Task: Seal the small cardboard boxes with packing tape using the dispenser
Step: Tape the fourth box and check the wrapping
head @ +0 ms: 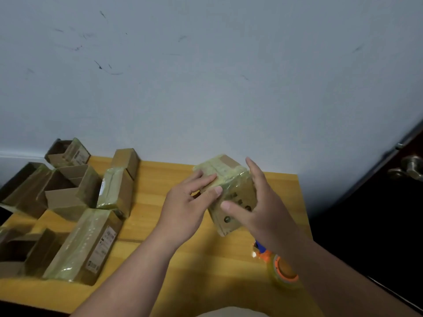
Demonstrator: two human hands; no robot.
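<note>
A small cardboard box (231, 181) covered in yellowish tape is tilted above the wooden table (160, 184), held between both hands. My left hand (185, 209) grips its left edge, fingers on top and thumb on the near face. My right hand (258, 202) clasps its right side, thumb across the printed front face. The tape dispenser (280, 266), orange with a roll of clear tape, lies on the table under my right forearm, partly hidden.
Several other small boxes (84, 243) lie piled at the table's left, some taped, some with open flaps (66, 177). A grey wall rises right behind the table. A dark door with a metal handle (412, 168) stands at the right.
</note>
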